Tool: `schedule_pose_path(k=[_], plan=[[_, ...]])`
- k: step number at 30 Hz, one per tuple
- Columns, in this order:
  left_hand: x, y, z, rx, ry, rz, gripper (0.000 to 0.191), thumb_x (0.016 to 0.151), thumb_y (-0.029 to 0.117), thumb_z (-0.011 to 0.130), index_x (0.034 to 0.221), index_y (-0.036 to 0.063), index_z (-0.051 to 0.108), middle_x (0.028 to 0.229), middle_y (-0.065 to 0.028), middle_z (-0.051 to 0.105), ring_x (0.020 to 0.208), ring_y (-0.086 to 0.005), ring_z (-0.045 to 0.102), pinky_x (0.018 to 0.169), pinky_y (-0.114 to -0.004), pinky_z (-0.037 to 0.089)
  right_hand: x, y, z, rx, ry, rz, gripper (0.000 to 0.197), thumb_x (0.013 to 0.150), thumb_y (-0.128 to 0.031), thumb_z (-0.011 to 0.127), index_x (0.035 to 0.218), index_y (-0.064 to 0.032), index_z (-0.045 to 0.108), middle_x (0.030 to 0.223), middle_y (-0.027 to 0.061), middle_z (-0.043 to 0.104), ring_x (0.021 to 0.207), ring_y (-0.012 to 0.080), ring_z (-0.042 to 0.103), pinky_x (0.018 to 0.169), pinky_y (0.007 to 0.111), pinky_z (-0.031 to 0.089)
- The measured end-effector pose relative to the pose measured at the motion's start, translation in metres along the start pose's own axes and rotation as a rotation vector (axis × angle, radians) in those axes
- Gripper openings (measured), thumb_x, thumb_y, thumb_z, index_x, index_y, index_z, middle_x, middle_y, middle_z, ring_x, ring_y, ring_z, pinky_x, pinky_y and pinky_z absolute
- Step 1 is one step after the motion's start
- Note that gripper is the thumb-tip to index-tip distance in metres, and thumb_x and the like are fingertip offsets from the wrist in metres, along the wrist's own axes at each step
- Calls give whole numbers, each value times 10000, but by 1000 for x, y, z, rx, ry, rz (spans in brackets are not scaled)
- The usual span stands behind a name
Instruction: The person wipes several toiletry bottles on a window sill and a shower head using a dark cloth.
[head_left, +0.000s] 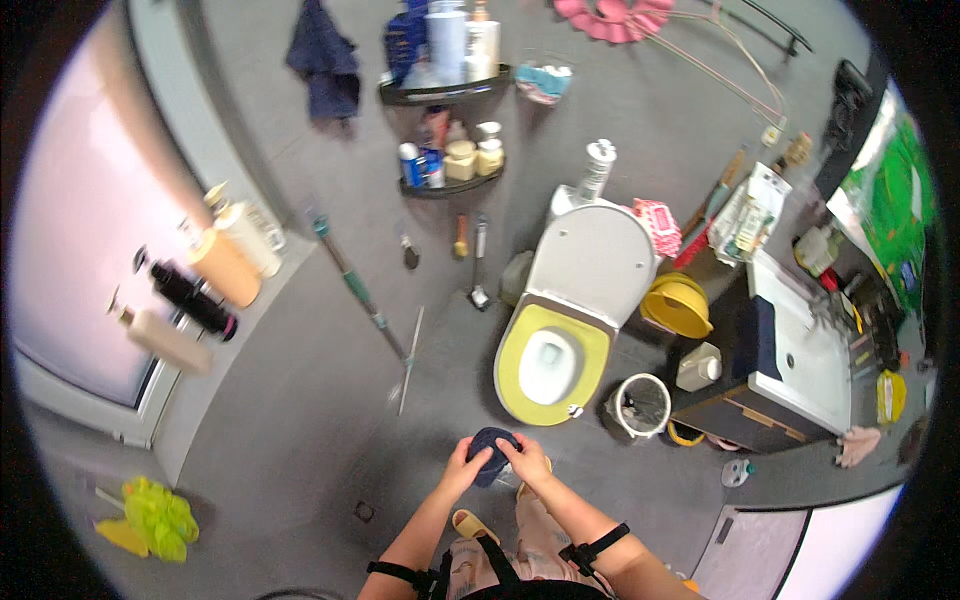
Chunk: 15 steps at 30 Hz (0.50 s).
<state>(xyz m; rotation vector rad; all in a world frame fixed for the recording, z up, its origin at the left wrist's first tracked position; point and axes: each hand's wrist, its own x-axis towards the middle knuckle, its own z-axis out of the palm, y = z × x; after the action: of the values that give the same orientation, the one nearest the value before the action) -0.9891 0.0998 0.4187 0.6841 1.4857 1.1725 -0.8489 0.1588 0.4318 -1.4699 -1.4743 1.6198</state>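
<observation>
A folded dark blue cloth (491, 452) is held in front of my body, low over the grey tiled floor. My left hand (466, 463) grips its left side, with the thumb across the front. On its right side my right hand (527, 456) is closed on the same cloth, thumb also on top. Just beyond the hands stands a toilet with its lid raised and a yellow-green seat cover (517, 375) on the seat. A white bin with a liner (640, 405) is to the right of the toilet.
A washbasin (810, 352) on a dark cabinet stands at the right, with yellow basins (677, 304) beside it. A squeegee pole (360, 289) leans at the left. Pump bottles (225, 270) line a ledge. Two corner shelves (450, 94) hold toiletries.
</observation>
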Motion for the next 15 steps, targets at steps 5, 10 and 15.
schedule_pose_path(k=[5,10,15], plan=[[43,34,73,44,-186,94,426,801,216,657,1124,3,478,1027,-109,574,920,-173,558,771,-302,464,32,3,-74,236,219,17,261,828,-240,643,894,12,632,737,3,601,658,75,527,608,214,429],[95,56,146,180,-173,129,359,814,181,635,1100,10,500,1004,-92,581,921,-168,553,805,-302,444,60,-30,-144,405,70,123,354,825,-245,650,1094,-40,545,887,29,602,716,100,567,592,245,473],[145,63,223,214,-201,181,451,805,192,629,1163,9,425,980,-124,575,911,-206,562,795,-319,451,111,-1,-208,423,237,-51,311,814,-169,657,1071,-27,553,872,24,609,733,107,580,599,250,487]])
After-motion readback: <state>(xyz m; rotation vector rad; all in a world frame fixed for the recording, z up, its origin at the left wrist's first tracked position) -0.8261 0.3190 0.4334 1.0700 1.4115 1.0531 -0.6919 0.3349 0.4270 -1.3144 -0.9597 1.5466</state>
